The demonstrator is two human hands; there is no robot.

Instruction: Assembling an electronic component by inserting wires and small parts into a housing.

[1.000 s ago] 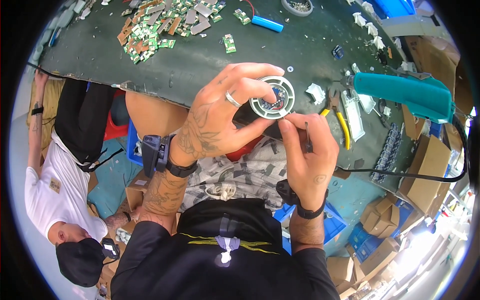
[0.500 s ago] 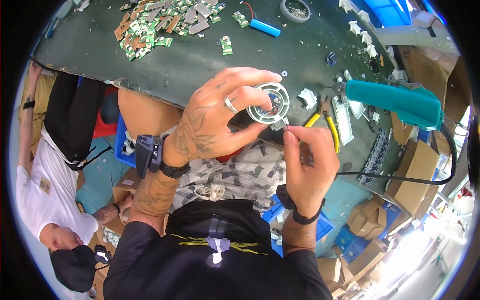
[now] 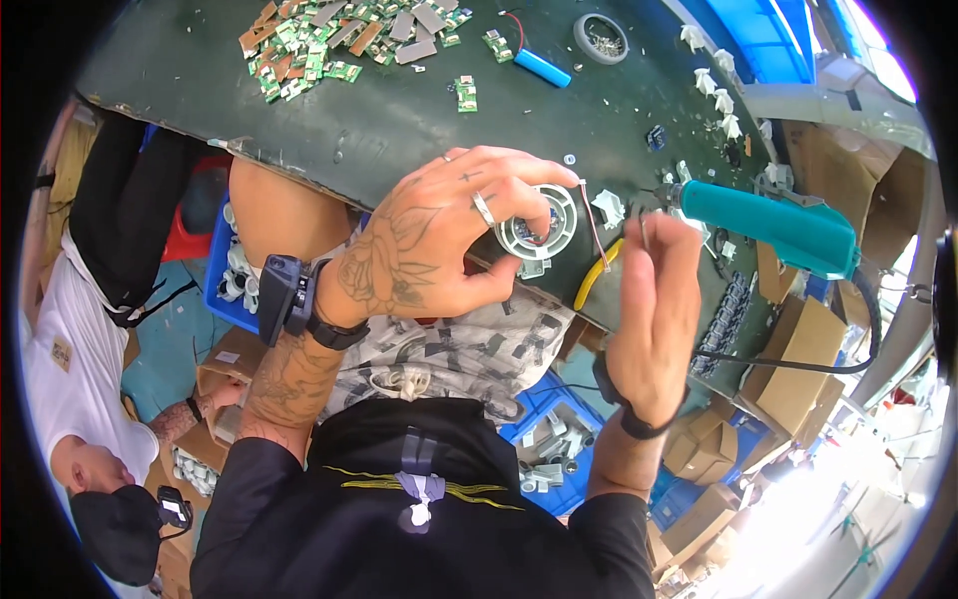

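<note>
1. White, in the head view, is the ring (image 3: 566,236); it is held by the left hand (image 3: 424,235) near the close edge of the dark green table (image 3: 190,85).
2. The ring is pinched between the thumb and the fingers. One finger is poked into the hole in its middle, where a small blue board (image 3: 552,219) is partly hidden.
3. A thin red and white wire (image 3: 594,228) is seen just to the right of the ring. Its top end is placed by the tip of a left finger.
4. The right hand (image 3: 654,309) is held up to the right of the ring, apart from it. Its thumb and fingers are bunched close together. A thin thing is seen by the fingertips, too blurred to be named, and whether it is gripped cannot be told.
5. A yellow handle (image 3: 599,276) is seen on the table, between the ring and the right hand.
6. A blue-green power tool (image 3: 768,222) is seen farther right, with its tip pointed left.
7. At the top, a pile of green boards (image 3: 304,50), a blue battery (image 3: 544,69) and a grey dish (image 3: 580,42) with small metal bits are laid out.
8. Below the table, grey parts (image 3: 549,451) are held in a blue bin (image 3: 547,391).
9. At the left, a white shirt (image 3: 90,389) is worn by another person.
</note>
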